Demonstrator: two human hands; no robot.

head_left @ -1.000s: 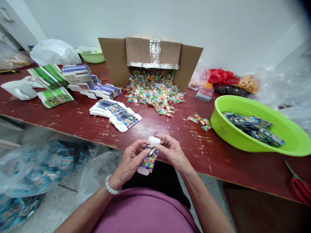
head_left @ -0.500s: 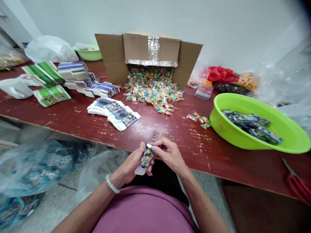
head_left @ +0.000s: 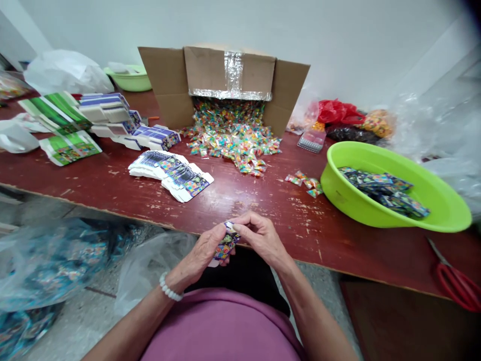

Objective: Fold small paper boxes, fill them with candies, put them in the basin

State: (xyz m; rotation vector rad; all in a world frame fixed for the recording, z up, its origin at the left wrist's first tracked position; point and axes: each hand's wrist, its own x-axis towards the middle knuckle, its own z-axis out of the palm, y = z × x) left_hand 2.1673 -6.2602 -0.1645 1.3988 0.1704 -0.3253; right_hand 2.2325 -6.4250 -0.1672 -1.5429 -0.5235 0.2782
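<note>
A small printed candy box (head_left: 226, 244), dark with colourful pictures, is held over the table's front edge. My left hand (head_left: 208, 249), a beaded bracelet at its wrist, is closed around the box's side. The thumb and fingers of my right hand (head_left: 260, 237) pinch the white flap at the box's top end. A pale flap shows at the lower end, partly covered by my left hand. Beyond my hands lies a fanned stack of flat printed boxes (head_left: 171, 173). Wrapped candies (head_left: 235, 143) spill from a cardboard carton (head_left: 165, 90) at the back.
A green basin (head_left: 349, 213) with several printed boxes stands on the right, a few candies (head_left: 305, 182) beside it. Red-handled scissors (head_left: 456, 286) lie near the right front edge. Bundled green cartons (head_left: 69, 148) and purple cartons (head_left: 154, 138) sit at the left. Plastic bags (head_left: 154, 271) lie below.
My left thumb has moved up to the box's top flap, and the left hand now covers more of the box. The right hand keeps pinching there. The view has shifted slightly.
</note>
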